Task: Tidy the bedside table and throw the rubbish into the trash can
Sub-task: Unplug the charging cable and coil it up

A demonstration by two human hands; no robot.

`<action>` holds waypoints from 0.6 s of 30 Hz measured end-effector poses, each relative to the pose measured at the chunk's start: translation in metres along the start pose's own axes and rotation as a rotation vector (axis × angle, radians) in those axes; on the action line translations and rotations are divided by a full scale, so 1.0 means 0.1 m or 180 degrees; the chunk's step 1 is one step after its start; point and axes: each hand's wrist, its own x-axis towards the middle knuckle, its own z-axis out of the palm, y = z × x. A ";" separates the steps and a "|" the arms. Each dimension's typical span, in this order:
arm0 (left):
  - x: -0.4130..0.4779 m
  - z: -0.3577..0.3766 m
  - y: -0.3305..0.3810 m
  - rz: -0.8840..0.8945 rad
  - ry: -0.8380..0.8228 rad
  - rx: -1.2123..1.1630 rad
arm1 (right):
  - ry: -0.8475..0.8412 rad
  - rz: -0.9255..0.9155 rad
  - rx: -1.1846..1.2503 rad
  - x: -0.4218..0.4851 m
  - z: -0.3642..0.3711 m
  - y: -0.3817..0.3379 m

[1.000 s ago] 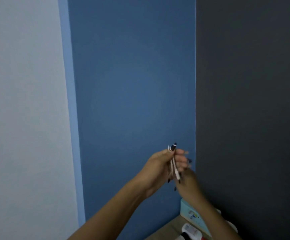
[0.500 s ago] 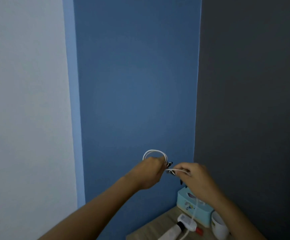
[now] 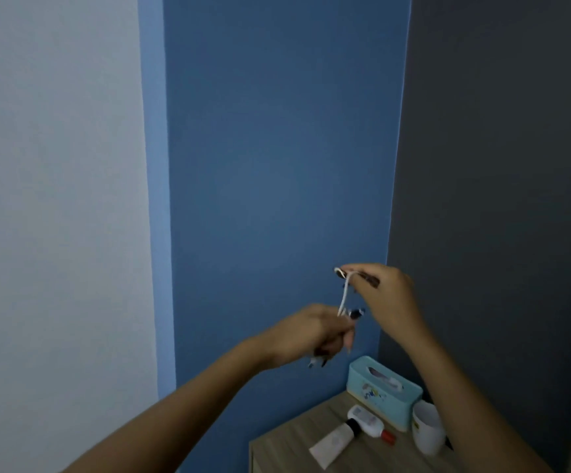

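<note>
Two bare hands are raised in front of a wall, with a thin white cable [image 3: 344, 295] stretched between them. The left hand [image 3: 311, 332] is lower, its fingers curled round the cable's lower end, and a small dark plug [image 3: 356, 313] pokes out just above the knuckles. The right hand [image 3: 390, 295] is higher and just to the right. It pinches a small loop at the top of the cable between thumb and fingertips. The cable runs in a short, nearly upright line from one hand to the other, held in the air and appearing above the back left corner of the bedside table [image 3: 287, 452].

The table has a pale wooden top and sits at the lower right. A teal tissue box [image 3: 379, 390] stands along its back edge. A white cup [image 3: 425, 435] stands upright just right of the box, beside the right forearm. In front of the box lie a white bottle [image 3: 366, 419] with a red cap and a white tube [image 3: 331, 442] with a dark cap, close together towards the middle of the top.

Behind everything is a blue wall [image 3: 277, 165], with a pale wall [image 3: 55, 165] to its left and a dark grey wall [image 3: 499, 165] to its right.
</note>
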 end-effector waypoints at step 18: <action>0.14 -0.89 0.33 0.0678 0.1513 0.2590 | -0.1305 -0.0285 -0.0484 -0.26 0.38 -0.70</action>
